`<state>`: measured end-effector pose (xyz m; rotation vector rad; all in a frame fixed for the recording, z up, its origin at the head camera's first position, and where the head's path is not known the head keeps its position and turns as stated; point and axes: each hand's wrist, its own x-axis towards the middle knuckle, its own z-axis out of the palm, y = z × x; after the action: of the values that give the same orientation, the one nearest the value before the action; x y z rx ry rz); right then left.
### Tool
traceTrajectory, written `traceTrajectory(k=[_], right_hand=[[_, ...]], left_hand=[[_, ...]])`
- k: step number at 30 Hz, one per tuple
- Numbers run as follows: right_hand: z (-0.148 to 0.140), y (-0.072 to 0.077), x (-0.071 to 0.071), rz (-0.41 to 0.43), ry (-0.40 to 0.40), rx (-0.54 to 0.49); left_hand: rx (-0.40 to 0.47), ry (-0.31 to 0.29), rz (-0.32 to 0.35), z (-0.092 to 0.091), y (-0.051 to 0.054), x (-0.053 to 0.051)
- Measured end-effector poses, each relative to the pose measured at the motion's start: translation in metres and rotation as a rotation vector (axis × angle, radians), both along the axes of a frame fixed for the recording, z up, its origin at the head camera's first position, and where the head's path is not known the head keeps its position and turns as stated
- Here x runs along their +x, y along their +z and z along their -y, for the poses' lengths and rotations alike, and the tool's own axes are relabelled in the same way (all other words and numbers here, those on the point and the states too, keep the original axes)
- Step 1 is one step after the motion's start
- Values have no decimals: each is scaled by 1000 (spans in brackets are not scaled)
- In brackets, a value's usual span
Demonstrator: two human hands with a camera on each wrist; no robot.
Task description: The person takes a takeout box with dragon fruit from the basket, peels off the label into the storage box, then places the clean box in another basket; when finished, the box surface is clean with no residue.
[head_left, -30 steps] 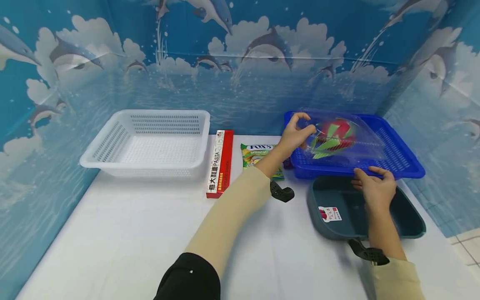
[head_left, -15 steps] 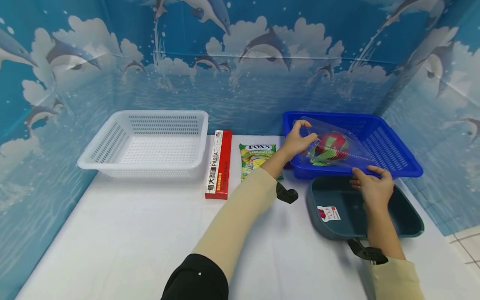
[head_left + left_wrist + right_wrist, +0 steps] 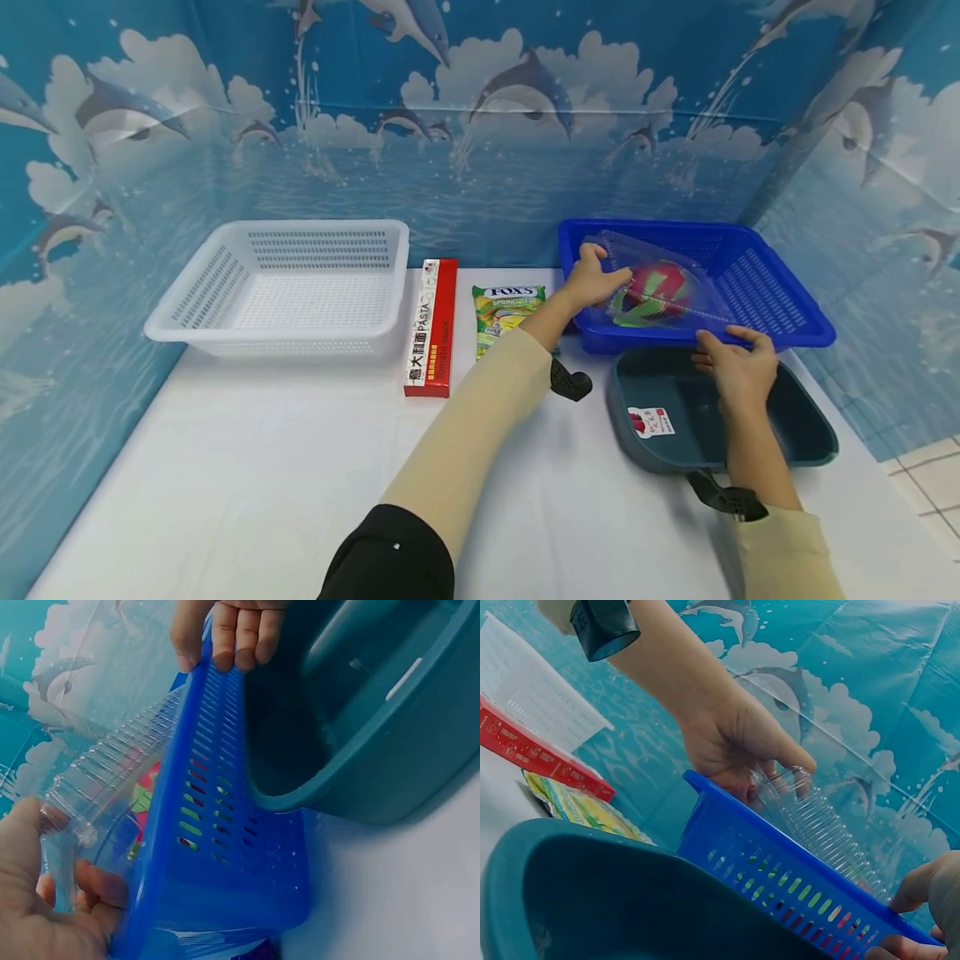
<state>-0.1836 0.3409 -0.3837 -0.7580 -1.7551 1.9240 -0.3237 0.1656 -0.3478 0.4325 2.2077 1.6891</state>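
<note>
In the head view my left hand point(image 3: 592, 279) pinches the left edge of a clear plastic container point(image 3: 697, 308) with ribbed sides, tilted inside the blue basket point(image 3: 813, 333). A red dragon fruit point(image 3: 660, 287) with green scales shows through the plastic; whether it lies in or under the container I cannot tell. My right hand point(image 3: 738, 367) grips the basket's front rim. In the left wrist view that hand's thumb lies on one side of the rim and its fingers point(image 3: 246, 645) on the outer side. The right wrist view shows the ribbed plastic point(image 3: 829, 825) just behind the rim.
A dark green basin point(image 3: 637, 450) with a small label stands in front of the blue basket, under my right forearm. Left of the basket lie a green FOX'S bag point(image 3: 506, 312), partly behind my left arm, and a red pasta box point(image 3: 432, 329). A white basket point(image 3: 277, 342) stands farther left.
The clear plastic has come down lower into the blue basket and tilted, with my left hand lowering alongside it. My right hand stays at the front rim. The head view has shifted slightly.
</note>
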Motion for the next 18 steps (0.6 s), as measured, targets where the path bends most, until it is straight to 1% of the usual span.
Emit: traceTrajectory(k=[2, 4, 7, 9, 10, 13, 17, 18], right_hand=[[1, -1, 0, 0, 6, 5], [1, -1, -1, -1, 9, 9], [2, 0, -1, -13, 9, 12], [2, 0, -1, -23, 9, 12], [2, 0, -1, -23, 10, 15], [2, -1, 0, -13, 7, 49], [1, -2, 1, -5, 2, 77], [1, -2, 1, -5, 2, 70]], left_hand=[[-23, 29, -2, -2, 1, 0], [-76, 78, -37, -5, 2, 2], [-158, 157, -89, -11, 2, 7], [-175, 200, -91, -16, 2, 11], [-171, 214, -82, -18, 2, 13], [-115, 238, -32, -24, 0, 17], [-79, 249, 26, -28, -2, 19], [-75, 248, 43, -29, -2, 19]])
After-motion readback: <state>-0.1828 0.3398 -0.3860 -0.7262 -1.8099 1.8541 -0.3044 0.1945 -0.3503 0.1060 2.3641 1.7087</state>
